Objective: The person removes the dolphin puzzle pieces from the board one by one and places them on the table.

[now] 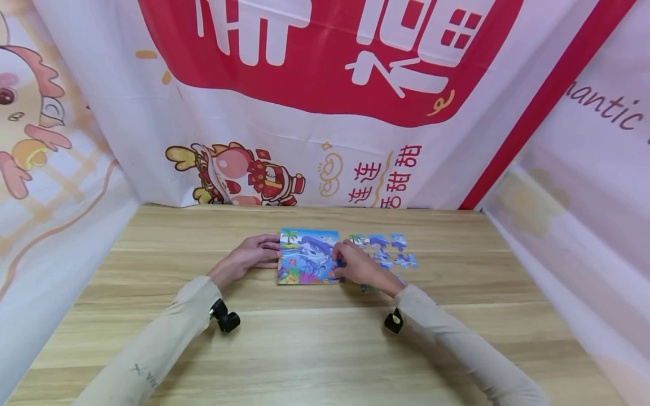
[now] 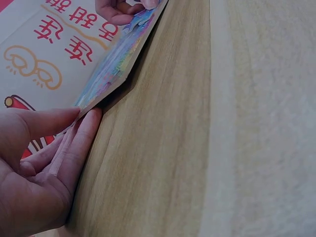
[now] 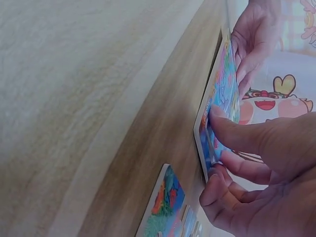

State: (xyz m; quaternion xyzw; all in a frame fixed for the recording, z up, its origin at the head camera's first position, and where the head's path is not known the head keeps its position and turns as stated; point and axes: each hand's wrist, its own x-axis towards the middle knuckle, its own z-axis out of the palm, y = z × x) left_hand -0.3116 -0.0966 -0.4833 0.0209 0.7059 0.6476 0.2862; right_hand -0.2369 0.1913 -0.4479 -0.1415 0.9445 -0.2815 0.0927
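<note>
A dolphin jigsaw puzzle board (image 1: 308, 255) lies on the wooden table with its bright sea picture facing up. At its left edge my left hand (image 1: 251, 254) holds the board, thumb on the rim and fingers lower against the side, as the left wrist view shows. Over the right edge, my right hand (image 1: 361, 265) pinches a puzzle piece (image 3: 212, 145) between thumb and fingers. The piece is slightly tilted at the board's surface and mostly hidden by the fingers. Several loose puzzle pieces (image 1: 406, 260) lie right of the board, some behind the right hand.
The wooden table (image 1: 315, 344) ends at a printed cloth (image 1: 325, 129) hanging behind it. More printed cloth stands along the left and right sides. A small black camera mount sits on each wrist.
</note>
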